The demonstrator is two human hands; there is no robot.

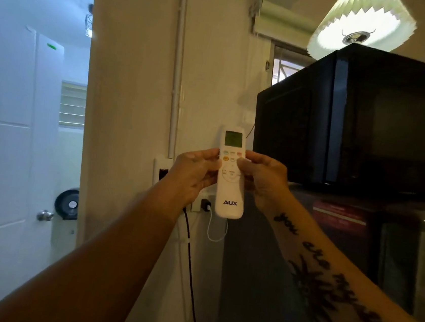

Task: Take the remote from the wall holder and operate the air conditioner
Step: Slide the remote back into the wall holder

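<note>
A white remote [230, 189] with a small screen at its top and "AUX" printed near its bottom stands upright in front of the cream wall. My left hand [194, 174] grips its left edge. From the other side my right hand [265, 180] holds its right edge, with the thumb resting on the buttons below the screen. A thin white loop of cord hangs from the remote's lower end. No wall holder or air conditioner is visible.
A black microwave [364, 120] sits on a dark fridge [354, 256] close on the right. Behind the hands are a wall outlet [161, 171], a plugged charger [205, 205] and a black cable [190, 277]. A white door [10, 137] stands open at left.
</note>
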